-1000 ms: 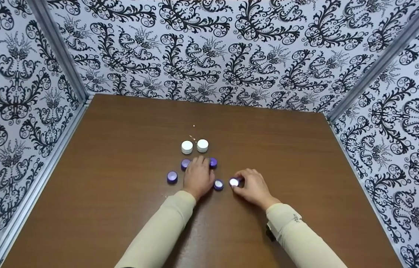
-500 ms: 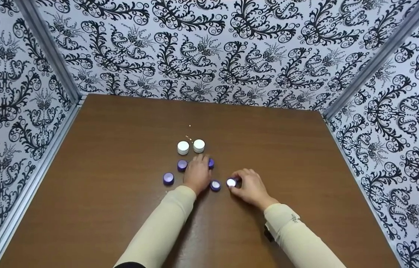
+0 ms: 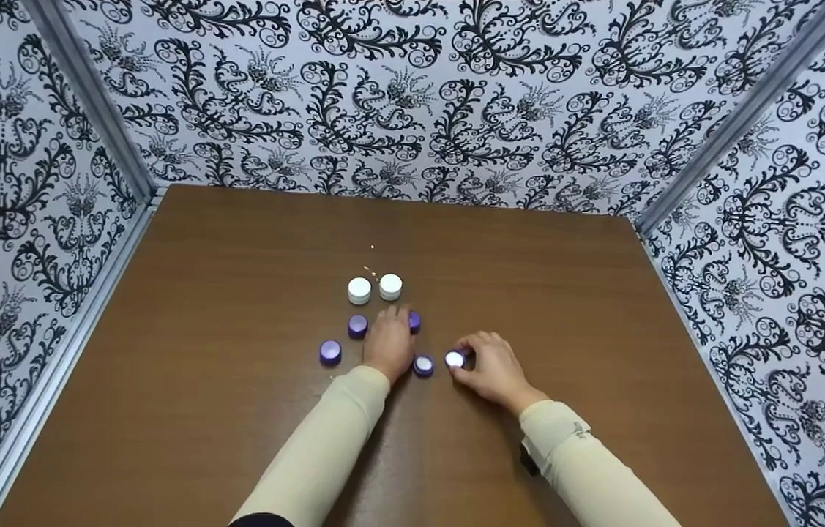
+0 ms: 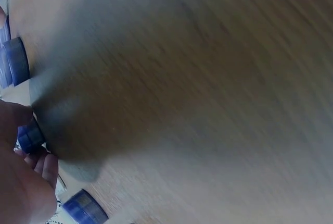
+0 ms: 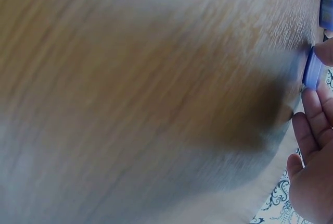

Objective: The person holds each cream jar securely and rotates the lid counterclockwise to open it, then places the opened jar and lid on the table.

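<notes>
My left hand [image 3: 389, 342] is low over the brown table, thumb on its right side. In the left wrist view its thumb and fingers pinch a small round purple cap [image 4: 31, 136], partly covered by the hand. My right hand [image 3: 494, 369] pinches another purple cap [image 3: 454, 359] with a bright white top face, thumb in front and index finger behind. Between the hands sits a purple cap [image 3: 423, 365] with a pale top. Two more purple caps with lilac tops stand left of my left hand: one near its fingers [image 3: 358, 326], one farther out [image 3: 330, 353].
Two white round containers [image 3: 359, 290] stand side by side beyond my left hand. Tiny pale specks [image 3: 372, 274] lie behind them. Patterned black-and-white walls with metal corner posts [image 3: 90, 102] enclose the back and sides of the wooden table [image 3: 529, 263].
The head view has shifted slightly, so everything appears a little farther left. Both hands and the caps keep practically the same arrangement.
</notes>
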### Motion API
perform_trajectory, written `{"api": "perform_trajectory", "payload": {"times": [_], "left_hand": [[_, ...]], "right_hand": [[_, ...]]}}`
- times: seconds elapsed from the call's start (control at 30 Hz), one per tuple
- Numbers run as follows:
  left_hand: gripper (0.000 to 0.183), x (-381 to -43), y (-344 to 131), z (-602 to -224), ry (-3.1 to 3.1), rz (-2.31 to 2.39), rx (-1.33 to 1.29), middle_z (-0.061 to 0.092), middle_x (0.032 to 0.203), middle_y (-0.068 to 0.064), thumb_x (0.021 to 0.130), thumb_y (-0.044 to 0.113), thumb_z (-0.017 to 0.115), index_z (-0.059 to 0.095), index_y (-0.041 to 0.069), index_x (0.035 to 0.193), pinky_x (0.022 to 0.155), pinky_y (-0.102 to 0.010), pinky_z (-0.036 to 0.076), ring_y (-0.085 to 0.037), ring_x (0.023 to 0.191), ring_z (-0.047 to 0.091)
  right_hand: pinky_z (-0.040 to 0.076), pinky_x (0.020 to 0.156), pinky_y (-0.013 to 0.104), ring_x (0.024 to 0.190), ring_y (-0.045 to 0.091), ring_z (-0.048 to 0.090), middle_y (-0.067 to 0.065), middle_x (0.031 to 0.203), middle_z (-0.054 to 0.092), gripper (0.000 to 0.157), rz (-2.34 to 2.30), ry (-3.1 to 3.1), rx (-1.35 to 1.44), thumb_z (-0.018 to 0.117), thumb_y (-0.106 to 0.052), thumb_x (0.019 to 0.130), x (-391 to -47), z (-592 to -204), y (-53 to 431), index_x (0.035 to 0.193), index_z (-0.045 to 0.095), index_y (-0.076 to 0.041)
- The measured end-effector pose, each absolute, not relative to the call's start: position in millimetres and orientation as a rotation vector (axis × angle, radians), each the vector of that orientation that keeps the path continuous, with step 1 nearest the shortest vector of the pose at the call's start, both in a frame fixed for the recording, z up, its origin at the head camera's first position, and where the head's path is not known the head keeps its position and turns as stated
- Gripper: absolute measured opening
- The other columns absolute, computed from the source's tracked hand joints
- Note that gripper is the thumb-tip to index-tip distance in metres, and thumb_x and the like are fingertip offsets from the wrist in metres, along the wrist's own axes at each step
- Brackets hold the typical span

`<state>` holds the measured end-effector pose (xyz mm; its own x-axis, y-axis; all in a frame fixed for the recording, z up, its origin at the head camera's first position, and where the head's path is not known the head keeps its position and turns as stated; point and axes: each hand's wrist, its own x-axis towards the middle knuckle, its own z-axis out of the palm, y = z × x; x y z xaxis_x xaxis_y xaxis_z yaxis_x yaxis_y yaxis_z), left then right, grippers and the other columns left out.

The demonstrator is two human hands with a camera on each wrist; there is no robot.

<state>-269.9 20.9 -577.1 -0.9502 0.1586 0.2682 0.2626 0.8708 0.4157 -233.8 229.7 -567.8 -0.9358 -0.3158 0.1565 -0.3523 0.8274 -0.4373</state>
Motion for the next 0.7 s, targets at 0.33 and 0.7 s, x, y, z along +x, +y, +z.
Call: {"api": "perform_trajectory", "payload": {"times": [0.33,0.7], "left_hand": [[0.049,-271.5,21.7,-574.8,-2.828,-0.694,-0.293,0.061,0.113,-0.017,0.081,0.015,0.081,0.061,-0.001,0.123,0.094,-0.043,0.048,-0.035,0.107,0.059],[0.048,-274.8,22.2,-578.4,-2.824,-0.784,-0.200,0.059,0.115,-0.017,0.079,0.019,0.082,0.063,-0.002,0.119,0.093,-0.042,0.048,-0.034,0.108,0.057]], "right_hand": [[0.041,0.089,0.043,0.092,0.021,0.054,-0.001,0.096,0.063,0.032,0.723,-2.920,0.550,0.082,-0.027,0.077,-234.0,-566.7,229.5,0.102,0.071,-0.011],[0.038,0.093,0.044,0.091,0.020,0.053,-0.002,0.096,0.063,0.031,0.725,-2.910,0.565,0.081,-0.027,0.078,-234.1,-569.1,230.4,0.103,0.070,-0.012]]}}
